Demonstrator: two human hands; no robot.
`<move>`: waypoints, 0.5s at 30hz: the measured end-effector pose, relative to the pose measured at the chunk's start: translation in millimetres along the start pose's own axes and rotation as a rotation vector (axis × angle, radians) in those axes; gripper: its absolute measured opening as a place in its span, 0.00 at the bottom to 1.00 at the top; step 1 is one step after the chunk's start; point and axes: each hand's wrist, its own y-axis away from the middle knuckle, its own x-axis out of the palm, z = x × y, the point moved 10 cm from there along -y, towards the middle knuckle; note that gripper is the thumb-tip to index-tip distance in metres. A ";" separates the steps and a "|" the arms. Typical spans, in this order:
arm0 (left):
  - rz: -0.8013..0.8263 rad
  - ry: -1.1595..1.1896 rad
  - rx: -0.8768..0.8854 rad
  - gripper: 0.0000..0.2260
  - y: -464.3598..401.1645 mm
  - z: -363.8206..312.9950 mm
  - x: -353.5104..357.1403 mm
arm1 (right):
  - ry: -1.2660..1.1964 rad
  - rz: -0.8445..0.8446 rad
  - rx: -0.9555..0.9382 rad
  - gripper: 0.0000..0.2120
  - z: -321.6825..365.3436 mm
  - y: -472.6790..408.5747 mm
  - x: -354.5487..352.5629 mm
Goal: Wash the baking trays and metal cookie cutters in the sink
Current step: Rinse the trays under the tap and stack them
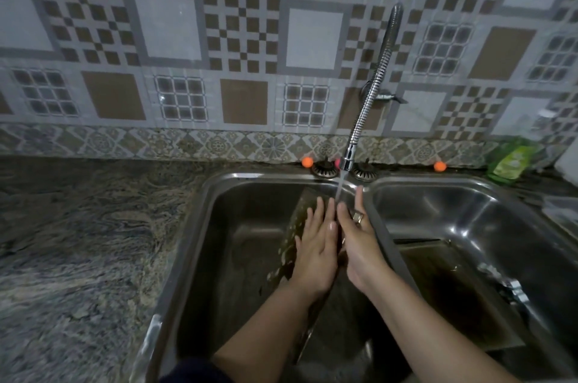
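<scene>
both hands are under the stream from the tap (345, 160), over the left basin of the sink (237, 177): the left hand (314, 252) and right hand (359, 245) lie side by side with straight fingers, gripping nothing. a dark baking tray (292, 232) stands tilted on edge in that basin, just behind the left hand; another tray (453, 288) lies flat in the right basin, with what may be metal cutters (513, 287) beside it. wet, the trays probably handle stiff, light and slippery, so taking hold by the rolled rim with both hands looks safest.
</scene>
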 end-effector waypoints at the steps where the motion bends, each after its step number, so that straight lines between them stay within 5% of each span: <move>1: -0.001 -0.018 -0.017 0.25 -10.4 -2.7 -1.9 | -0.043 0.015 -0.023 0.28 2.8 3.0 -2.3; 8: -0.039 -0.004 -0.223 0.22 -57.4 20.9 -19.0 | -0.144 0.047 -0.067 0.33 30.5 5.1 -23.1; 15: 0.096 -0.044 -0.303 0.23 -5.8 65.6 5.9 | -0.233 -0.064 -0.125 0.35 52.6 -21.2 -43.6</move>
